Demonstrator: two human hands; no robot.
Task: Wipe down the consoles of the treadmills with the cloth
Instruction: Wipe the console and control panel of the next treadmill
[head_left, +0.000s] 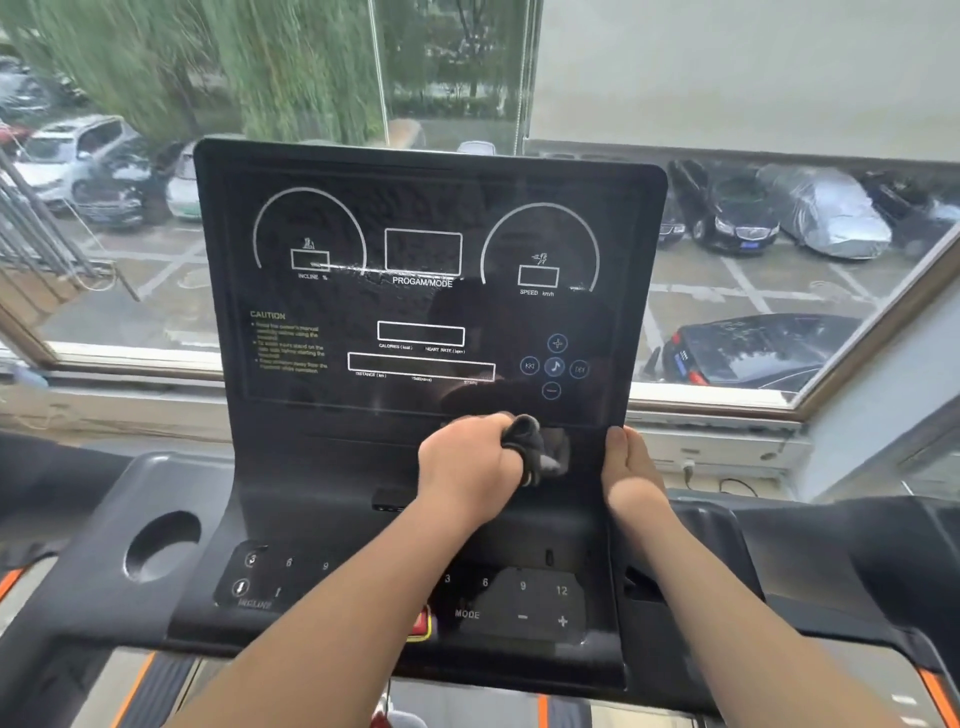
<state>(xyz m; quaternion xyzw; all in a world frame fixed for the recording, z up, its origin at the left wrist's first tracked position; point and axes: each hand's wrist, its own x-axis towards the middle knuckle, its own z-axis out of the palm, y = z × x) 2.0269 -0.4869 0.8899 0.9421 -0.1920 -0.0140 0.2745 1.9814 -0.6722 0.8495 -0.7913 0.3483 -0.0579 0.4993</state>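
Observation:
A black treadmill console stands upright in front of me, with white dial outlines, display boxes and round buttons printed on it. A wet streak runs across its middle. My left hand grips a bunched dark cloth and presses it against the console's lower band, just under the round buttons. My right hand holds the console's right edge, palm turned inward, fingertips wrapped behind the edge and hidden.
Below the panel lies a keypad with numbers, MODE, minus and plus, and a red stop button partly hidden by my left arm. A round cup holder sits at the left. A window behind looks onto parked cars.

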